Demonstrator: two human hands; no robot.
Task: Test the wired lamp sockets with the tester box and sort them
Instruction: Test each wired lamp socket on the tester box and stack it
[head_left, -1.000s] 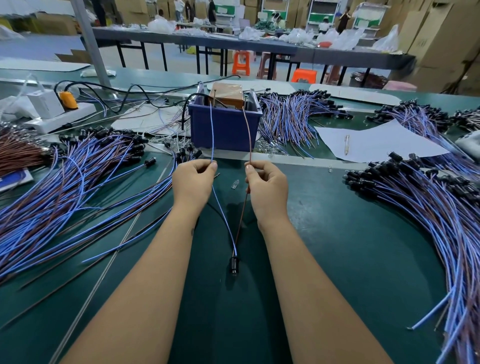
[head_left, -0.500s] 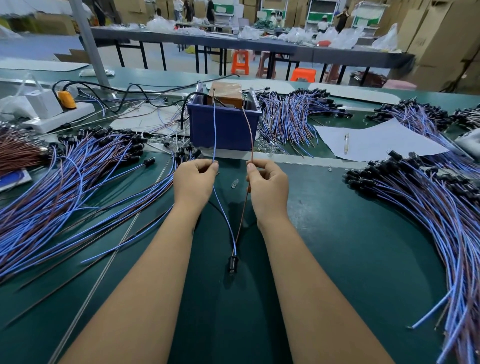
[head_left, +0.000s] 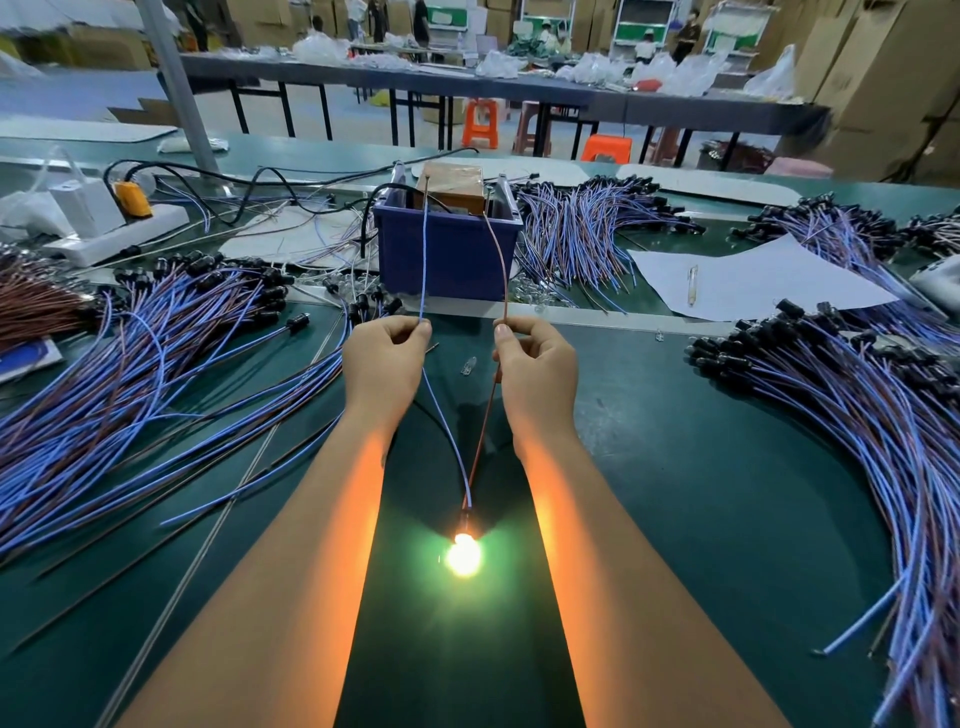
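Note:
A lamp socket (head_left: 464, 521) lies on the green table between my forearms, and its bulb (head_left: 462, 556) glows bright yellow. From the socket run a blue wire (head_left: 423, 244) and a brown wire (head_left: 503, 265) up to the blue tester box (head_left: 447, 254). My left hand (head_left: 383, 366) pinches the blue wire, whose tip reaches the box's left metal contact. My right hand (head_left: 537, 374) pinches the brown wire, whose end meets the right contact.
Big heaps of wired sockets lie at the left (head_left: 130, 364) and right (head_left: 857, 395), another behind the box (head_left: 587, 234). A white power strip (head_left: 104, 234) sits far left, a paper sheet with a pen (head_left: 748, 280) right of the box, and a loose small bulb (head_left: 468, 365) between my hands.
The bulb in the socket has lit up; it was dark before. My hands have nudged the wire tips slightly against the box's contacts.

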